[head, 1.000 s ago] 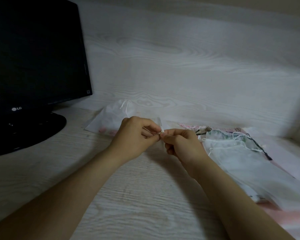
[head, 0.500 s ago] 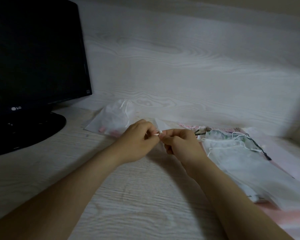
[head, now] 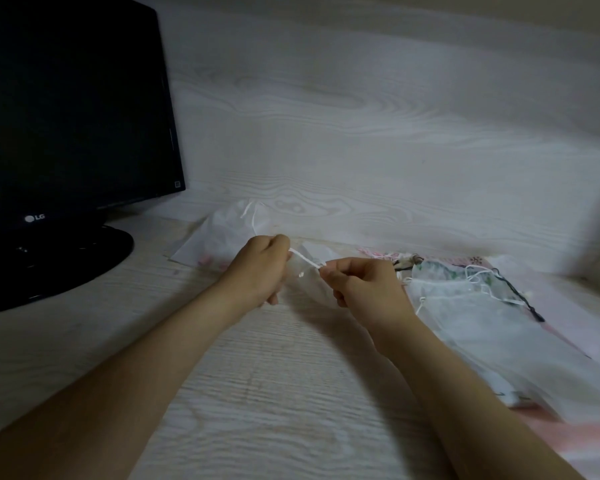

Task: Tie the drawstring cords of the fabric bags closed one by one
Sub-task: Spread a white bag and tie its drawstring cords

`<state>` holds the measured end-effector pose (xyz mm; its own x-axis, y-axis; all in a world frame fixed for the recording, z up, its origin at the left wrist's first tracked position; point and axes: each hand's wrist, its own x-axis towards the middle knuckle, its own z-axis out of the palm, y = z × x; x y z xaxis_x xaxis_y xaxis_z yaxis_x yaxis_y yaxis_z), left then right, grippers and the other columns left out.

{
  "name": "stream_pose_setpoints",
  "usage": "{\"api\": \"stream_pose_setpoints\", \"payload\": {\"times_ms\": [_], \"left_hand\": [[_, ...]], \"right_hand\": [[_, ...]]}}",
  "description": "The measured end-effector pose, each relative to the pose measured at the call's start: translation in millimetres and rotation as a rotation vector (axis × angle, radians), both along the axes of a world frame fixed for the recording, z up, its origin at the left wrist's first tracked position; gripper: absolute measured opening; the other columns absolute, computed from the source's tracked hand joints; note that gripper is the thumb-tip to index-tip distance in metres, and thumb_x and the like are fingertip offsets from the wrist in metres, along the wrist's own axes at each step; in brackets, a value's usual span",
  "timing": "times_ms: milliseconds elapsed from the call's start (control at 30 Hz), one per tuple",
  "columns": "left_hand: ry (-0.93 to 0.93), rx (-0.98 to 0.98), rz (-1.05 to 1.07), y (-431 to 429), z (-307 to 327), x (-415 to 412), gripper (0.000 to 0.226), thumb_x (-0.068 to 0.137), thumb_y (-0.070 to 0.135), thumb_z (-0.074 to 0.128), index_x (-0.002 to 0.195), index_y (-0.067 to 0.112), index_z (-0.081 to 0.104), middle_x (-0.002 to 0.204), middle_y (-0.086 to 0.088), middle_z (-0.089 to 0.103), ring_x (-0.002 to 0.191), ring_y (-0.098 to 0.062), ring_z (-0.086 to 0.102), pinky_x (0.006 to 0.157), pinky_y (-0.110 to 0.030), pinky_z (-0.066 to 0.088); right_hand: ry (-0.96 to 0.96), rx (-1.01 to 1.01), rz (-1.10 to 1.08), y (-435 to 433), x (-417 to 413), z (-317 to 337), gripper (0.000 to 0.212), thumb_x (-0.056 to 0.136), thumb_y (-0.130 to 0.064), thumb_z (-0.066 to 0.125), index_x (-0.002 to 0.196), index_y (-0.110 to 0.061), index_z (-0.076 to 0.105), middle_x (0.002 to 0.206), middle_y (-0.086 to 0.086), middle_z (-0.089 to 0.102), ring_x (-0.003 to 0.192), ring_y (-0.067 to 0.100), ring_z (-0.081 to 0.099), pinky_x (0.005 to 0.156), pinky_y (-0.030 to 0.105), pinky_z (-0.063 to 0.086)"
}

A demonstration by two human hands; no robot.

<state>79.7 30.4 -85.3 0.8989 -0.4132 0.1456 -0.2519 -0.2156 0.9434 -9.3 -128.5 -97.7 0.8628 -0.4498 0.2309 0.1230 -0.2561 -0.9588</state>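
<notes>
A small sheer white fabric bag (head: 312, 282) hangs between my two hands above the desk. Its white drawstring cord (head: 303, 260) runs taut from hand to hand. My left hand (head: 260, 268) grips one end of the cord, fingers curled. My right hand (head: 364, 284) pinches the other end between thumb and forefinger. Behind my left hand lies another sheer white bag (head: 222, 237) with its cord at the top. To the right sits a heap of several more sheer bags (head: 482, 306) with loose white and dark cords.
A black monitor (head: 66, 116) on a round stand (head: 59, 261) fills the left side. A pale wood-grain wall (head: 361, 133) rises behind the wood-grain desk (head: 274, 393). Pink patterned cloth (head: 568, 441) lies under the heap at the right.
My hands, which met fingertip to fingertip, have drawn apart sideways. The cord is now stretched taut between them.
</notes>
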Motion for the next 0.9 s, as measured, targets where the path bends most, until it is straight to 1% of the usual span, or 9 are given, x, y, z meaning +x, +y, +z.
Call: {"api": "stream_pose_setpoints", "payload": {"times_ms": [100,167,300,367,433,500,600,733,900], "left_hand": [[0.094,0.040,-0.013,2,0,2,0.040,0.102,0.038,0.044,0.065,0.023,0.045,0.056,0.005,0.037,0.042,-0.012,0.033,0.052,-0.029,0.028],[0.073,0.052,-0.014,4,0,2,0.045,0.102,0.046,0.057,0.066,0.019,0.051,0.054,0.004,0.035,0.042,-0.011,0.031,0.048,-0.025,0.025],[-0.081,0.041,0.135,6,-2,6,0.048,0.086,0.019,0.072,0.060,0.022,0.032,0.049,0.010,0.025,0.044,-0.013,0.025,0.047,-0.025,0.021],[-0.107,0.048,0.202,7,-2,8,0.052,0.081,0.012,0.070,0.057,0.024,0.025,0.048,0.010,0.022,0.046,-0.014,0.023,0.052,-0.029,0.020],[-0.129,0.067,0.234,6,-3,9,0.053,0.079,0.008,0.068,0.055,0.023,0.023,0.048,0.010,0.019,0.046,-0.014,0.021,0.053,-0.031,0.018],[-0.160,0.092,0.246,6,-4,9,0.053,0.078,0.006,0.068,0.056,0.023,0.023,0.049,0.010,0.018,0.048,-0.014,0.020,0.053,-0.031,0.017],[-0.190,0.105,0.232,7,-5,11,0.055,0.078,0.005,0.069,0.057,0.024,0.022,0.049,0.012,0.018,0.051,-0.014,0.021,0.056,-0.032,0.018],[-0.265,0.158,0.221,13,-4,17,0.057,0.078,0.005,0.072,0.053,0.022,0.024,0.051,0.009,0.023,0.056,-0.018,0.029,0.060,-0.032,0.025],[-0.491,0.232,0.310,18,-5,19,0.052,0.079,0.005,0.065,0.052,0.018,0.022,0.048,0.008,0.022,0.050,-0.019,0.028,0.054,-0.030,0.025]], "right_hand": [[-0.016,-0.047,-0.002,-1,-1,0,0.009,0.093,-0.011,0.075,0.088,-0.005,0.080,0.059,-0.007,0.065,0.052,0.002,0.053,0.056,0.018,0.045],[-0.017,-0.091,-0.028,-2,-1,-2,0.006,0.092,-0.013,0.077,0.091,-0.008,0.081,0.067,-0.007,0.072,0.053,-0.001,0.057,0.058,0.016,0.046],[-0.026,-0.208,-0.091,-7,1,-4,0.007,0.092,-0.011,0.077,0.096,-0.012,0.083,0.090,-0.009,0.079,0.074,-0.005,0.070,0.073,0.015,0.052],[-0.003,-0.406,-0.097,-7,0,-3,0.011,0.093,-0.011,0.074,0.099,-0.014,0.082,0.093,-0.013,0.077,0.080,-0.008,0.069,0.077,0.008,0.049],[0.004,-0.608,-0.101,-3,-1,-1,0.013,0.094,-0.010,0.071,0.098,-0.014,0.083,0.091,-0.011,0.077,0.079,-0.007,0.066,0.072,0.000,0.043],[0.002,-0.760,-0.110,0,0,-2,0.015,0.093,-0.008,0.068,0.093,-0.015,0.082,0.090,-0.006,0.078,0.081,0.006,0.068,0.070,0.007,0.044],[0.071,-0.833,-0.131,0,1,-2,0.015,0.088,-0.006,0.063,0.083,-0.016,0.074,0.083,-0.004,0.073,0.082,0.018,0.066,0.073,0.034,0.052],[0.168,-0.894,-0.187,2,-3,1,0.014,0.082,-0.011,0.056,0.078,-0.024,0.053,0.089,-0.003,0.066,0.084,0.024,0.060,0.067,0.038,0.051],[0.050,-0.953,-0.209,5,0,2,0.006,0.094,-0.015,0.054,0.095,-0.020,0.058,0.090,0.003,0.067,0.084,0.030,0.061,0.070,0.044,0.052]]}}
